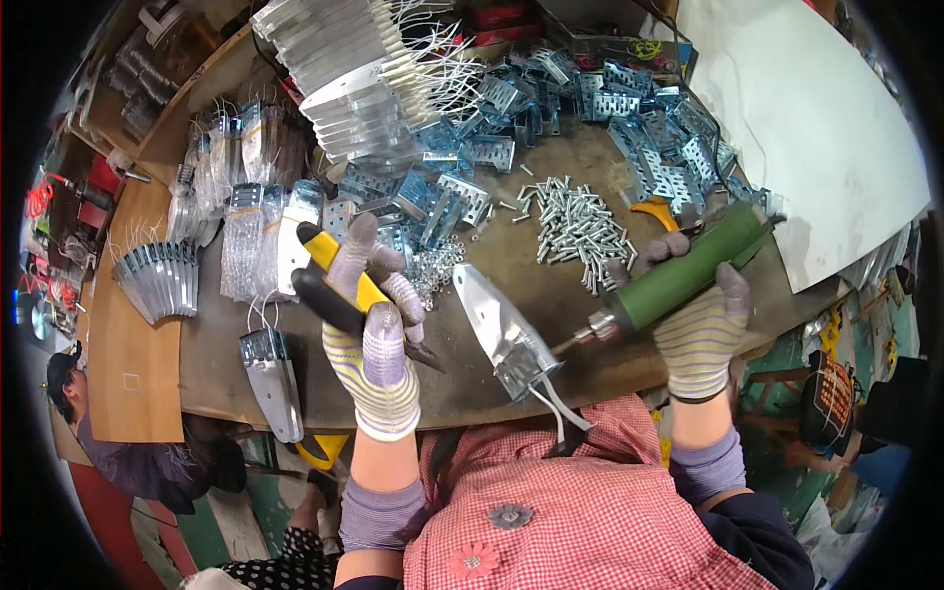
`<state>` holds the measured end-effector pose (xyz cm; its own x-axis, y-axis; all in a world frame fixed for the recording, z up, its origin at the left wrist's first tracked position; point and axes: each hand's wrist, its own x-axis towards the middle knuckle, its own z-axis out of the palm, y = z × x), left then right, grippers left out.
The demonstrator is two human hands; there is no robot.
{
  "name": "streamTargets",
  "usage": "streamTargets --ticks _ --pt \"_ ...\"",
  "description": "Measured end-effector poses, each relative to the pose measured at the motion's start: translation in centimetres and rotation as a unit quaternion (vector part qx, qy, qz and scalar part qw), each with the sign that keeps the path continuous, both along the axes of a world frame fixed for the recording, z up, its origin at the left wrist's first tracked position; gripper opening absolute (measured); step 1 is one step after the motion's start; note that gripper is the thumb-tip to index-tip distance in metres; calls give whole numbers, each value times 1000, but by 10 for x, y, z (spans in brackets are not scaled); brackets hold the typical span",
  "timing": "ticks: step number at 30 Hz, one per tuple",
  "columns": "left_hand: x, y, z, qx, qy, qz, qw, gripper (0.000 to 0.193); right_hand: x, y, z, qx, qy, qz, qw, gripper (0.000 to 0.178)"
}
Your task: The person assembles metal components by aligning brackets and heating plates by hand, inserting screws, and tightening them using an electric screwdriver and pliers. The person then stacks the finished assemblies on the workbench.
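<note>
My left hand (382,354), in a striped work glove, is closed around yellow-and-black handled pliers (339,265); their jaws point down toward the table's front edge. My right hand (700,329), gloved the same way, grips a green electric screwdriver (693,270). Its bit points left and ends at or close to the bracket end of a tapered silvery piece (500,320); I cannot tell whether they touch. This piece lies between my hands at the table edge, with two white wires hanging from its near end.
Loose screws (580,231) are heaped mid-table, with small nuts (433,265) left of them. Perforated metal brackets (678,157) lie behind. Stacked wired pieces (354,108) stand at the back; another piece (268,383) lies front left. An orange handle (654,211) shows behind the screwdriver. A person (128,442) is at far left.
</note>
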<state>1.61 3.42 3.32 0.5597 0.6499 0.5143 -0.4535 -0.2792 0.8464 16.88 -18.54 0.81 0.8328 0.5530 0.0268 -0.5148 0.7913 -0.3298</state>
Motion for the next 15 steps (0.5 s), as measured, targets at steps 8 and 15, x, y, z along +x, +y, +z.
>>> streamTargets --ticks 8,15 --pt "-14 19 -23 -229 22 -130 965 66 60 -61 9 -410 -195 -33 891 49" --pt "-10 11 -22 -209 18 -227 951 49 108 -66 -4 -782 -496 -189 327 68"
